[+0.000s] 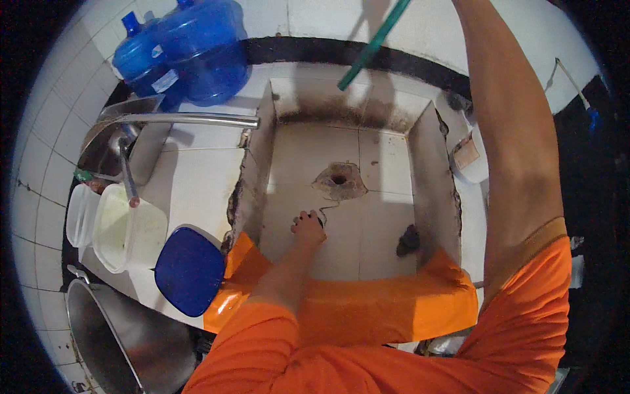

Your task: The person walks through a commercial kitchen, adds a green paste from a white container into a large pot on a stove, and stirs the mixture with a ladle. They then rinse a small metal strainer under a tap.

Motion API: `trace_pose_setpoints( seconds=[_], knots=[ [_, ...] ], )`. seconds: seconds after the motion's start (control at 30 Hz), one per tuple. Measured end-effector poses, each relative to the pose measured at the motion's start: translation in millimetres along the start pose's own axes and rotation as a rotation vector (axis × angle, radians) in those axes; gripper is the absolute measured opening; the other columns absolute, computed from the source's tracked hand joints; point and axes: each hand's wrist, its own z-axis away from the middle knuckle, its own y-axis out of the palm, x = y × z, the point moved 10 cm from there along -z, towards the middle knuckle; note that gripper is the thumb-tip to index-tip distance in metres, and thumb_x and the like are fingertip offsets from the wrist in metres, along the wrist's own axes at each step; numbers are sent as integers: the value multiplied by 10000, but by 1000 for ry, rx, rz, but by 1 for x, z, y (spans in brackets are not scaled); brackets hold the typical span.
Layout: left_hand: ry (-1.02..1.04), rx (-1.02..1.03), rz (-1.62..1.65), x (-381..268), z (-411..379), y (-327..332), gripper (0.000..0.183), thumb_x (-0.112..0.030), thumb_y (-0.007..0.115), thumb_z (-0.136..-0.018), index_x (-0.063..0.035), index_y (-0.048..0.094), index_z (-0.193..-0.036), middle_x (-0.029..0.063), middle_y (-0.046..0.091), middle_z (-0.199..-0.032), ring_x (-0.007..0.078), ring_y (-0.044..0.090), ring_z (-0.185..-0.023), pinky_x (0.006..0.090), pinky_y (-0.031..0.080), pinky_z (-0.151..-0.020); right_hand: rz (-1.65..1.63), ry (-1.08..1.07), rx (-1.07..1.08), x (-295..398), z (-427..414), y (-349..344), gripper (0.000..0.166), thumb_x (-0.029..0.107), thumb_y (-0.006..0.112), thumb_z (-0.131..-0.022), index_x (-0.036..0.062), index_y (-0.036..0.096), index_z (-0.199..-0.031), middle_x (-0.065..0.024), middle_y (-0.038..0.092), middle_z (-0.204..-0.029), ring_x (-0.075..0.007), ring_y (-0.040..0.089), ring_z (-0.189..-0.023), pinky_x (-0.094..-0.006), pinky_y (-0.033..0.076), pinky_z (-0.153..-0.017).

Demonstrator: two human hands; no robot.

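Down in a tiled basin, my left hand rests close to the floor with its fingers curled. A small dark object shows at its thumb side, mostly covered by the hand. Just beyond lies the drain hole in a patch of broken tile, with a thin dark line running from it towards my hand. My right arm reaches up past the top of the picture, so that hand is out of view. The end of a green hose hangs over the basin's far side; its upper part is cut off.
A dark clump lies at the basin's right wall. Orange sheeting covers the front edge. Leftward are a metal faucet pipe, plastic tubs, a blue lid, a large metal pot and blue water jugs. A white container stands right.
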Motion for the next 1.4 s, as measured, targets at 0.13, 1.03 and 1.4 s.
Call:
trace_pose_setpoints(
  seconds=[0.13, 1.03, 1.4],
  knots=[
    [7, 0, -54, -2, 2, 15, 906, -352, 804, -695, -146, 343, -1447, 159, 376, -1409, 400, 401, -1301, 573, 417, -995, -80, -36, 13, -11, 12, 15, 520, 358, 684, -837, -36, 572, -1159, -204, 639, -1005, -353, 624, -987, -443, 495, -883],
    [434, -148, -192, -14, -113, -29, 193, -241, 693, -786, -83, 729, -891, 179, 672, -942, 347, 654, -924, 402, 535, -800, -1271, 284, 768, -6, 302, 205, 326, 283, 644, -882, 50, 593, -1104, -124, 614, -1058, -277, 607, -1014, -396, 499, -879],
    [1251, -499, -494, -82, -80, -107, 92, -139, 737, -711, -75, 673, -726, 150, 666, -859, 342, 630, -676, 417, 486, -585, -1394, 905, 1190, 38, 449, 264, 293, 232, 621, -908, 27, 616, -1117, -81, 653, -853, -276, 663, -742, -377, 546, -664]
  ],
)
